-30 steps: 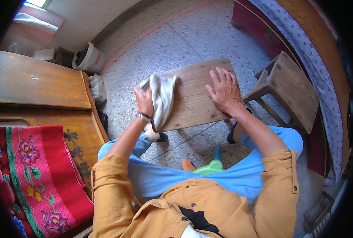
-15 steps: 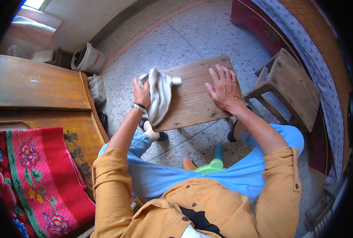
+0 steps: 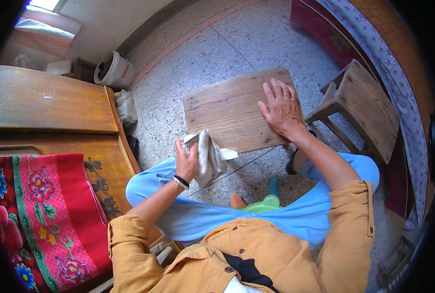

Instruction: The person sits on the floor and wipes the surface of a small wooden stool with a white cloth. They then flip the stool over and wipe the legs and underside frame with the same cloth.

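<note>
A small wooden table [image 3: 232, 108] with a worn plank top stands in front of my knees. My left hand [image 3: 186, 159] grips a pale, crumpled cloth [image 3: 210, 161] at the table's near left corner. Part of the cloth hangs below the near edge, and a white tip sticks out to its right. My right hand [image 3: 283, 110] lies palm down on the right side of the tabletop, fingers stretched out and a little apart, holding nothing. The fingertips of my left hand are partly hidden by the cloth.
A wooden stool [image 3: 366, 105] stands to the table's right. At the left are a wooden cabinet [image 3: 51, 100] and a red flowered cloth [image 3: 71, 195]. A white bucket [image 3: 117, 71] sits at the far left. Between my legs is a green plastic seat [image 3: 264, 203].
My left hand has drawn the cloth toward me, from the table's left part to its near left corner, uncovering the wood there. My right hand stays flat on the tabletop.
</note>
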Tool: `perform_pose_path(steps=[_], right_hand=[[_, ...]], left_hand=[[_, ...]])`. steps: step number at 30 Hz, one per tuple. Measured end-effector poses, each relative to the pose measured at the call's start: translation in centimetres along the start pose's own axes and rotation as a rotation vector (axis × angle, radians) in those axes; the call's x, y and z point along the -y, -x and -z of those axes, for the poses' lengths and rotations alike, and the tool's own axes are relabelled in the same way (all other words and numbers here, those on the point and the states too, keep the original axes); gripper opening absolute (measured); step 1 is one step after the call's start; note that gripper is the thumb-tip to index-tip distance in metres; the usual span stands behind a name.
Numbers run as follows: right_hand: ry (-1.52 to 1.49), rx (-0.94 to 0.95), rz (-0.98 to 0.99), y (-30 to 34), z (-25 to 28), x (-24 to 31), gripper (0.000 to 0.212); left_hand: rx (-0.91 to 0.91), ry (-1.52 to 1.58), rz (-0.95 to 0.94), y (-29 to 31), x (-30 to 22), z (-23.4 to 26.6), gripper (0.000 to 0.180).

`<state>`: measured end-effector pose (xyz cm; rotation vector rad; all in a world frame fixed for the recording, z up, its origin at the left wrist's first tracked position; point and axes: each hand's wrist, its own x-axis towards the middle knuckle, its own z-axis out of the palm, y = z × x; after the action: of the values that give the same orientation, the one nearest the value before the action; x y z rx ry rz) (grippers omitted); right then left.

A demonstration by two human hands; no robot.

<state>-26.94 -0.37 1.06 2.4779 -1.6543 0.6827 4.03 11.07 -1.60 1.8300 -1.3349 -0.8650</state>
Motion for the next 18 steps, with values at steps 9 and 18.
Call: perform_pose_path(steps=[9,18], right_hand=[[-0.026,0.023,-0.008,-0.5,0.5,0.1,0.052],[-0.019,0.003,0.0,0.0,0.0,0.1,0.052]], left_hand=[[-0.167,-0.199,-0.137,-16.1,-3.9,-1.1,0.035],[0.112,-0.068,-0.106,-4.7,0.5,0.3,0.05]])
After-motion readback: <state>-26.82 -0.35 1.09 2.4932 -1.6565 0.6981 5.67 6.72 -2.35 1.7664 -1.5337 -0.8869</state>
